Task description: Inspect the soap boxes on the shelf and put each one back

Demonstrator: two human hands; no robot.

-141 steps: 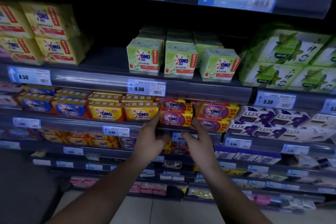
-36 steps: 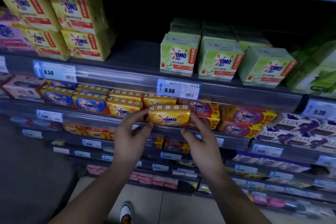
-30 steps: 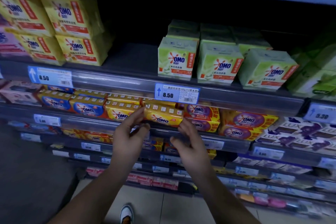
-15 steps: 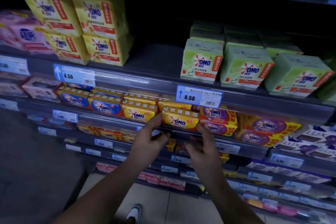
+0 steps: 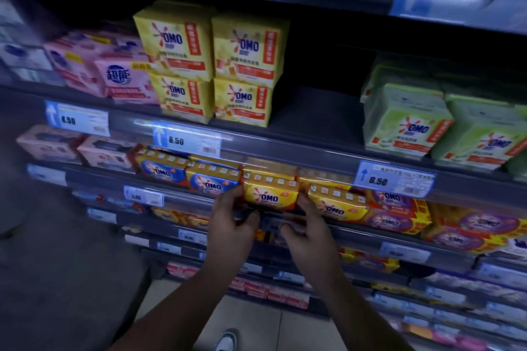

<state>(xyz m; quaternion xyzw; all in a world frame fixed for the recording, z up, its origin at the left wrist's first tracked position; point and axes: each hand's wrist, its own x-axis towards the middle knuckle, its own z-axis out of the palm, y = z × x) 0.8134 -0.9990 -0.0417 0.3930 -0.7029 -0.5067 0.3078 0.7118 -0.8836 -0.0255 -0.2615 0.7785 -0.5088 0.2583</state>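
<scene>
A yellow OMO soap box sits at the front of the middle shelf, in a row of soap boxes. My left hand grips its left end and my right hand grips its right end, thumbs below it. To its right lies another yellow OMO box, then purple OMO boxes. To its left lie blue-labelled OMO boxes. The box's lower edge is hidden behind my fingers.
The shelf above carries stacked yellow OMO packs, pink packs and green OMO packs, with a bare gap between them. Price tags line the shelf rails. Lower shelves hold more goods. My shoe shows on the floor.
Both hands set down the yellow box they held and shifted left to the neighbouring yellow box. The view has moved left along the shelf.
</scene>
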